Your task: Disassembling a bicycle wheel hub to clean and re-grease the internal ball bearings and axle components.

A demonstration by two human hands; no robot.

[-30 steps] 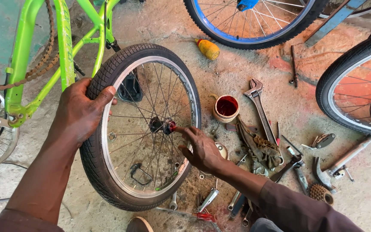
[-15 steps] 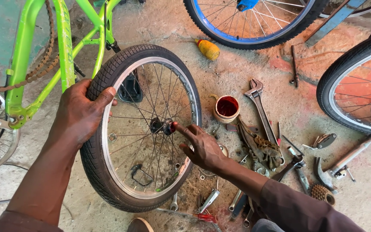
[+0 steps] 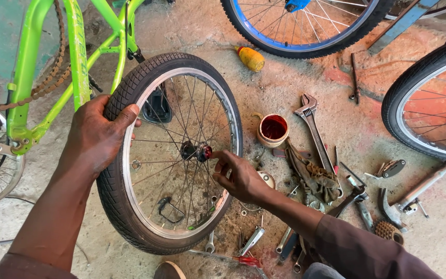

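Note:
A small bicycle wheel [image 3: 130,217] with a knobby black tyre and silver rim stands upright on the concrete floor in front of me. My left hand [image 3: 99,137] grips the tyre at its upper left. My right hand [image 3: 238,175] reaches through beside the spokes, its fingertips pinching at the red-tipped hub [image 3: 200,151] in the wheel's middle. Whether a small part sits between those fingers is too small to tell.
A bright green bicycle frame [image 3: 78,57] with its chain stands at left. A blue-rimmed wheel [image 3: 295,36] lies at the top, a black tyre [image 3: 414,98] at right. A red tin [image 3: 273,129], yellow bottle [image 3: 250,58], adjustable wrench [image 3: 313,129], rag [image 3: 311,175] and several tools litter the floor.
My right hand has shifted slightly left, closer to the hub, with fingertips now at its red end. My left hand stays on the tyre.

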